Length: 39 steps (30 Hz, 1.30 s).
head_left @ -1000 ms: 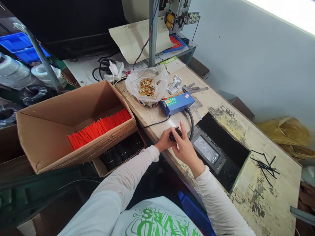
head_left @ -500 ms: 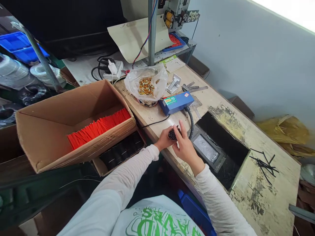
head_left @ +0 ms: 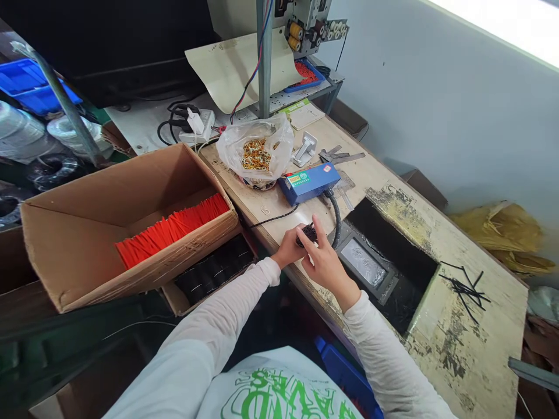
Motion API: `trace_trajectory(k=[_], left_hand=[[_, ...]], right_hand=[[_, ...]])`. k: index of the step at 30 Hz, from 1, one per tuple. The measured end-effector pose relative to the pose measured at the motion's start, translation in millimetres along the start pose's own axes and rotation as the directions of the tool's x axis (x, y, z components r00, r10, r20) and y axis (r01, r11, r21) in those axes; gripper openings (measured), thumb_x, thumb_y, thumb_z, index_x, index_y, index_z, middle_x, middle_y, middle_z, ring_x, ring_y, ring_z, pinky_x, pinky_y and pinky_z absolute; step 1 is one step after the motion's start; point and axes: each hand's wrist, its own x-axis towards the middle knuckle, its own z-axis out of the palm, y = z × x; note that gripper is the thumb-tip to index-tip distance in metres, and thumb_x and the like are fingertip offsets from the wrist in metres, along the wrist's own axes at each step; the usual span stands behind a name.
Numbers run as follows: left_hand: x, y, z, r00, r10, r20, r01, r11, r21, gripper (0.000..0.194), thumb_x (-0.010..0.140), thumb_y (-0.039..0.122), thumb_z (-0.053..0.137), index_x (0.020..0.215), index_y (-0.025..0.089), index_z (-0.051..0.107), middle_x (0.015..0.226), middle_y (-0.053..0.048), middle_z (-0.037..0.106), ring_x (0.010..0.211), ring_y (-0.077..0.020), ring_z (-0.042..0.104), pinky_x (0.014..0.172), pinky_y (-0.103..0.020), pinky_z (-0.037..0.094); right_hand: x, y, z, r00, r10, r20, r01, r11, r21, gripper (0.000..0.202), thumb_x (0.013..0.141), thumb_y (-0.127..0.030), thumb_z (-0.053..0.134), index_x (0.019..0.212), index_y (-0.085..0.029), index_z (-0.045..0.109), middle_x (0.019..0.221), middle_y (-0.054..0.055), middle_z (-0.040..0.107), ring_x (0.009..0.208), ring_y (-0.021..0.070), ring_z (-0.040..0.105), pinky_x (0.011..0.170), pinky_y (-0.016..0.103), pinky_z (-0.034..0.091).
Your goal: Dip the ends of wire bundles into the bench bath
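A tight bundle of thin black wires (head_left: 308,234) is held over the near edge of the workbench, its cut ends facing up. My left hand (head_left: 288,247) wraps around it from the left. Against the bundle's right side rests my right hand (head_left: 327,265), fingers stretched and spread, one crossing in front of the ends and another raised beside them. The bundle's lower part is hidden by my hands. Just right of them, a small framed solder pot (head_left: 364,261) with a silvery surface sits in a dark recess of the bench.
A cardboard box (head_left: 56,256) of red wires (head_left: 170,230) stands at left, above a box of black wire bundles (head_left: 213,273). On the bench are a plastic bag (head_left: 279,139) of small terminals, a blue control box (head_left: 308,183), a caliper (head_left: 340,156) and loose black wires (head_left: 469,291).
The view has shifted slightly. My left hand keeps hold of the bundle, and my right hand's fingers have shifted a little against its ends.
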Motion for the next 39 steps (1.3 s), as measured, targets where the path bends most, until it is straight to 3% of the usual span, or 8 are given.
trace_trajectory(k=[4,8,14,21,30,32,35,39], left_hand=[[0.0,-1.7,1.0,1.000,-0.001,-0.013,0.001,1.000,0.007,0.033,0.061,0.015,0.072,0.093,0.014,0.062,0.084,-0.002,0.067,0.075,-0.0162,0.061,0.067,-0.026,0.048],[0.3,-1.5,1.9,0.999,0.019,-0.043,-0.019,1.000,0.011,0.033,0.060,0.014,0.073,0.091,0.014,0.061,0.082,-0.002,0.067,0.074,-0.0162,0.061,0.066,-0.026,0.049],[0.0,0.7,2.1,0.998,0.048,-0.030,-0.048,0.999,-0.002,0.035,0.062,0.013,0.071,0.096,0.016,0.060,0.082,0.000,0.066,0.074,-0.0158,0.061,0.068,-0.028,0.050],[-0.2,3.0,1.0,0.999,0.040,-0.027,-0.039,0.999,0.011,0.044,0.062,0.015,0.072,0.104,0.015,0.060,0.092,-0.004,0.069,0.085,-0.0195,0.064,0.079,-0.032,0.052],[-0.2,6.6,0.6,0.999,-0.028,-0.025,0.028,1.000,-0.003,0.037,0.061,0.018,0.074,0.096,0.015,0.062,0.087,-0.003,0.068,0.079,-0.0178,0.061,0.072,-0.029,0.049],[0.7,7.7,1.0,0.999,-0.046,-0.028,0.045,0.998,-0.031,0.035,0.060,0.019,0.074,0.093,0.015,0.061,0.082,-0.001,0.067,0.076,-0.0165,0.060,0.071,-0.029,0.049],[1.9,16.0,0.9,0.996,-0.085,-0.039,0.079,0.990,-0.120,0.026,0.061,0.021,0.074,0.083,0.016,0.061,0.075,0.000,0.063,0.068,-0.0140,0.056,0.069,-0.029,0.047],[-3.8,45.6,-2.7,0.969,-0.240,0.057,0.245,0.913,-0.327,0.022,0.062,0.027,0.076,0.072,0.015,0.061,0.069,0.000,0.060,0.065,-0.0131,0.055,0.067,-0.029,0.046]], right_hand=[[0.6,1.9,-2.8,1.000,0.007,-0.009,-0.007,0.999,-0.039,0.089,0.078,-0.006,0.049,0.156,-0.023,0.010,0.163,0.008,0.007,0.147,0.0284,0.023,0.111,0.048,0.039],[2.3,1.0,-9.5,0.998,0.039,0.040,-0.031,0.983,-0.181,0.083,0.077,-0.009,0.049,0.154,-0.025,0.022,0.157,0.004,0.033,0.148,0.0309,0.020,0.116,0.059,0.023],[4.5,4.0,-21.9,0.997,0.076,0.024,-0.069,0.970,-0.232,0.084,0.075,-0.014,0.051,0.154,-0.019,0.022,0.158,0.004,0.029,0.150,0.0325,0.009,0.117,0.062,0.014],[5.3,8.0,-23.8,0.995,0.058,0.086,-0.033,0.963,-0.267,0.083,0.073,-0.010,0.049,0.153,-0.022,0.026,0.157,0.002,0.033,0.149,0.0331,0.012,0.116,0.065,0.010],[3.8,4.8,-23.0,0.996,0.007,0.085,0.008,0.983,-0.181,0.094,0.069,-0.004,0.049,0.155,-0.031,0.018,0.156,0.000,0.034,0.149,0.0337,0.011,0.115,0.069,0.005],[3.2,6.8,-23.0,0.997,0.016,0.072,-0.007,0.992,-0.127,0.094,0.071,-0.007,0.050,0.155,-0.028,0.014,0.158,0.003,0.031,0.150,0.0333,0.010,0.116,0.068,0.009],[2.1,12.1,-25.6,0.993,0.094,-0.075,-0.093,0.995,0.024,0.089,0.076,-0.015,0.052,0.155,-0.025,0.012,0.161,0.008,0.022,0.150,0.0316,0.011,0.117,0.062,0.018],[1.3,17.2,-31.7,0.954,0.248,-0.166,-0.200,0.944,0.263,0.071,0.084,-0.031,0.057,0.150,-0.026,0.029,0.156,0.012,0.029,0.146,0.0299,0.024,0.116,0.056,0.026]])
